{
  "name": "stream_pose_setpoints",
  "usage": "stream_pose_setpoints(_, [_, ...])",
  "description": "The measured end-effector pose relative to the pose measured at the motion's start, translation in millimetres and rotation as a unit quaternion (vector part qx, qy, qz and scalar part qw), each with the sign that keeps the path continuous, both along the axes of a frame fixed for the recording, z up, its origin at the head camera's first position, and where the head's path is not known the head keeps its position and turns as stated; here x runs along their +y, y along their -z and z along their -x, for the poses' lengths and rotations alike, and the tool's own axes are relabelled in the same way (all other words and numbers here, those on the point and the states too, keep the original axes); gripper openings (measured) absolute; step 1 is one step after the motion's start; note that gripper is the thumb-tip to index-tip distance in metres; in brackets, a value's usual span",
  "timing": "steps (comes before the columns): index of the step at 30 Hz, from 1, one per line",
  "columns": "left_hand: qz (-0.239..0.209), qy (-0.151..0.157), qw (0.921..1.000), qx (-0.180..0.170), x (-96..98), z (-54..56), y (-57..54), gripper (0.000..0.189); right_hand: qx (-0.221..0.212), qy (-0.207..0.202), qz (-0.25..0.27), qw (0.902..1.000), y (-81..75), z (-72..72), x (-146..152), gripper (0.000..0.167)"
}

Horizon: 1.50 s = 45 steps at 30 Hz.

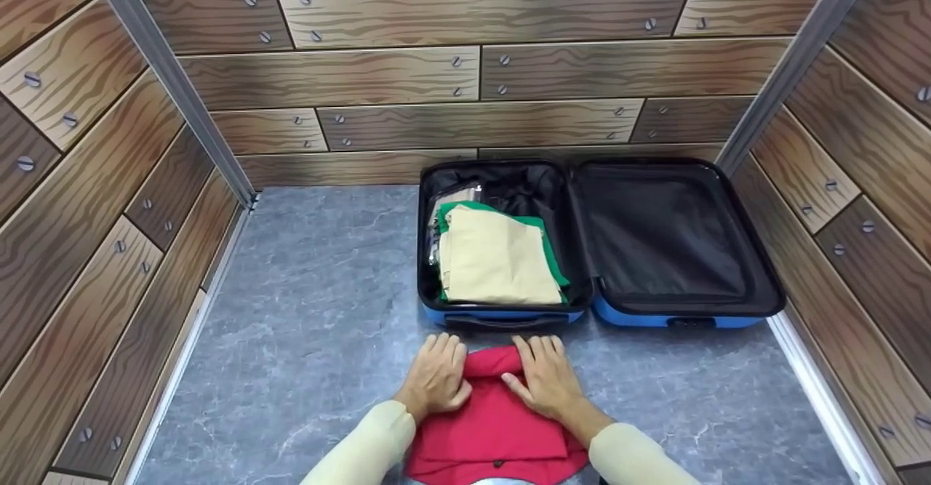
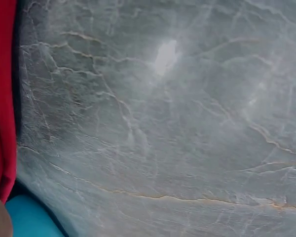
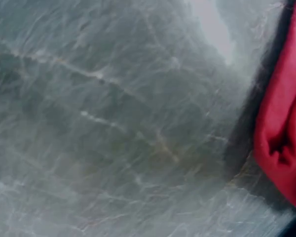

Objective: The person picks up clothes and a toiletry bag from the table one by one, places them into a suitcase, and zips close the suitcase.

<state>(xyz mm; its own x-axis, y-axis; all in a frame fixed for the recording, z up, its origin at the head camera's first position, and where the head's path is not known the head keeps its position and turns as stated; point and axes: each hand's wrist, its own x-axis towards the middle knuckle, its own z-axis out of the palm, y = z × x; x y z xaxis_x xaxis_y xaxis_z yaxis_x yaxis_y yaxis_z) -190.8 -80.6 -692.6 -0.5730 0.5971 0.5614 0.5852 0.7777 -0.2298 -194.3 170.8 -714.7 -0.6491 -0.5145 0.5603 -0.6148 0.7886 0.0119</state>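
Observation:
A red garment (image 1: 502, 427) lies on the grey marbled surface at the near middle, with a dark button close to its near edge. Its far end is turned over into a thick fold. My left hand (image 1: 436, 379) grips the left part of this fold, thumb on the near side. On the other side, my right hand (image 1: 549, 383) holds the fold with fingers over the far edge and thumb on the cloth. Red cloth (image 2: 1, 98) fills the left edge of the left wrist view. In the right wrist view, a rolled red edge (image 3: 281, 123) shows at the right.
Just beyond the hands lies an open blue suitcase (image 1: 611, 314) with black lining. Folded cream cloth (image 1: 502, 259) and green cloth (image 1: 556, 259) sit in its left half, beside a clear plastic packet (image 1: 458, 194). Wood-patterned walls (image 1: 407, 78) enclose the grey surface (image 1: 320, 274).

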Motion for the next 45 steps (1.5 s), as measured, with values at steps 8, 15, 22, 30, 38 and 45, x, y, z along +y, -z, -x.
stream_pose_setpoints(8, [0.018,-0.081,0.9966,0.001,3.8,2.9,-1.5,0.041,0.047,0.012,-0.015,0.9987,1.7,2.4,6,0.067])
stream_pose_setpoints(15, [0.016,-0.073,0.9971,0.016,2.5,11.5,-10.8,0.050,0.087,0.018,-0.006,0.9960,-12.4,8.4,8,0.063])
stream_pose_setpoints(22, [-0.001,-0.053,0.9980,0.035,4.3,28.3,-34.3,0.048,0.122,0.014,0.013,0.9923,-36.5,28.9,10,0.066])
stream_pose_setpoints(30, [-0.001,-0.054,0.9970,0.055,13.8,59.9,-73.6,0.040,0.123,0.048,-0.013,0.9911,-78.9,58.4,19,0.067])
stream_pose_setpoints(38, [0.022,-0.065,0.9967,0.044,16.9,86.6,-126.0,0.031,0.139,0.071,-0.042,0.9869,-131.9,87.9,23,0.052])
stream_pose_setpoints(45, [0.037,-0.050,0.9958,0.066,13.0,111.3,-169.9,0.029,0.138,0.091,-0.043,0.9852,-172.7,107.3,19,0.048])
